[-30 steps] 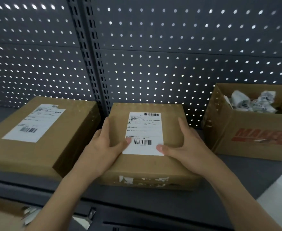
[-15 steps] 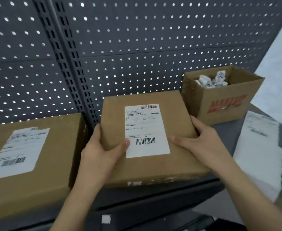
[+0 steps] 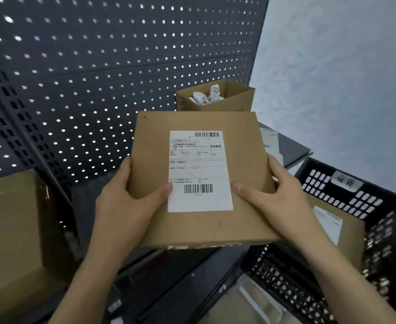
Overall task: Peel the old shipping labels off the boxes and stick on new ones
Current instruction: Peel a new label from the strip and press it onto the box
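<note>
Between the two hands, at the centre of the view, a cardboard box (image 3: pixel 152 146) is being held with its top face turned up toward the camera; whether its underside is touching anything cannot be determined. The left hand (image 3: pixel 127 206) is gripping the box's left edge, with its fingers curling around the side and its thumb lying across the top, the tip touching the left margin of the white shipping label (image 3: pixel 199 171). The right hand (image 3: pixel 274 202) is gripping the box's right edge in the same way, its thumb tip resting just beside the label's lower right part. The label is lying flat on the box's top face, showing one barcode near its upper edge and another near its lower edge. Torn paper scraps are clinging to the box's front face. Behind the box, an open carton (image 3: pixel 234 105) is holding crumpled labels (image 3: pixel 206 97). To the right of the box, a black crate (image 3: pixel 356 195) with a handwritten tag is containing a second labelled box (image 3: pixel 351 235). To the left of the box, well apart, a third box (image 3: pixel 12 230) is sitting. Behind and to the left of the box, a perforated panel (image 3: pixel 99 66) is standing upright.
</note>
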Demonstrator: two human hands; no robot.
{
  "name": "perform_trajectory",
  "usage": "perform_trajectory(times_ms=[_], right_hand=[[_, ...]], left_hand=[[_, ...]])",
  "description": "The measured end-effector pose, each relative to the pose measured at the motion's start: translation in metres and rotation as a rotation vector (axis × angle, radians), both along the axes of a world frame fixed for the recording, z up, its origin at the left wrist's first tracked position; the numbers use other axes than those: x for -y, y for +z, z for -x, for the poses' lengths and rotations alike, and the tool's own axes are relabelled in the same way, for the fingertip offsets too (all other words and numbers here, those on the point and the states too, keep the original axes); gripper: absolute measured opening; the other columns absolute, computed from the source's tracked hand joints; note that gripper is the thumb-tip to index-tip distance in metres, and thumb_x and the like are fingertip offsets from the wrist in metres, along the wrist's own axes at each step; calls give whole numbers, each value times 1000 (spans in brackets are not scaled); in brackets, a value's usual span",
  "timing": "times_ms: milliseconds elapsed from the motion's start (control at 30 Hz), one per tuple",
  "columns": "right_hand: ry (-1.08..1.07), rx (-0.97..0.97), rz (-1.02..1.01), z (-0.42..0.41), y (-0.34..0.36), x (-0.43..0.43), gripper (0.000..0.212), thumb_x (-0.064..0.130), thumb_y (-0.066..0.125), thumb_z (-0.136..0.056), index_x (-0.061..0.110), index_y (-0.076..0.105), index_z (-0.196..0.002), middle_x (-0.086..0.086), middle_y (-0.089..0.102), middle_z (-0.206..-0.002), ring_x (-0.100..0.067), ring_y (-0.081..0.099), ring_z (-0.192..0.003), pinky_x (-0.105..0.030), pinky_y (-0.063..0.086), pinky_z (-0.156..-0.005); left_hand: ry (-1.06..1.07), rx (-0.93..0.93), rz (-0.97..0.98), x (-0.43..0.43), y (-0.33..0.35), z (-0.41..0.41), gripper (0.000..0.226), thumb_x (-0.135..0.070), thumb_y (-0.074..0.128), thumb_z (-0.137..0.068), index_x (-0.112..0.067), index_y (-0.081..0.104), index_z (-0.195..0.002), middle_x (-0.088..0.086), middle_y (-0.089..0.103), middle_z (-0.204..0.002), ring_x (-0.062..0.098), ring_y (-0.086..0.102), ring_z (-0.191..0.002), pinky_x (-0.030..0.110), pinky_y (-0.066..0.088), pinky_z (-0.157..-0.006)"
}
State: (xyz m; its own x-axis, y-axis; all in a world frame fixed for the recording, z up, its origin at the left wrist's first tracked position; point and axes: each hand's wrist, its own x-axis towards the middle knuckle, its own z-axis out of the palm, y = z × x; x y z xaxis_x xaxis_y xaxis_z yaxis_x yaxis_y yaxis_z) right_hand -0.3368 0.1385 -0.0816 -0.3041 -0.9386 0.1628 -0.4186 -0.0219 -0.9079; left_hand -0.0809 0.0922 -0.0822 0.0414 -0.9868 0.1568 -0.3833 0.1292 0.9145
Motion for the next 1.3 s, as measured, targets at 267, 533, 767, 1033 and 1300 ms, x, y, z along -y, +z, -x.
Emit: perform_trajectory(times_ms=[267, 533, 767, 1033, 1300], right_hand=[[-274, 46, 22, 97, -4, -72, 64, 41, 84, -71, 44, 52, -126, 25, 65, -112, 5, 63, -97, -24, 53, -78], [-554, 60, -34, 203, -52, -128, 83, 45, 86, -69, 41, 36, -136, 19, 48, -131, -3, 51, -117, -28, 46, -91], [-625, 96, -80, 268, -91, -146, 85, 48, 82, -71, 35, 35, -140, 17, 47, -129, 0, 50, -113, -28, 44, -89], [-695, 120, -246, 306, -128, -115, 102, 54, 79, -73, 27, 21, -153, 8, 37, -149, -13, 42, -131, -43, 42, -108], [-793, 147, -378, 316, -153, -75, 91, 53, 78, -74, 27, 30, -147, 8, 47, -140, -13, 47, -125, -45, 45, -105]], left_hand=[[-268, -13, -26, 0, -6, 128, 92, -42, 83, -71, -35, 35, -150, -24, 48, -134, 1, 51, -118, 31, 44, -101], [-397, 89, -45, -17, -38, 267, 77, -45, 75, -75, -35, 42, -144, -15, 49, -131, 9, 51, -116, 30, 46, -91], [-503, 146, -93, -26, -67, 347, 80, -37, 75, -81, -28, 34, -149, -16, 39, -133, 3, 41, -116, 28, 38, -94], [-602, 267, -161, 14, -94, 397, 80, -42, 71, -83, -26, 31, -150, -8, 40, -139, 4, 39, -111, 27, 36, -88], [-756, 356, -237, 68, -126, 434, 76, -42, 65, -89, -25, 26, -152, -8, 37, -141, 3, 34, -108, 27, 34, -87]])
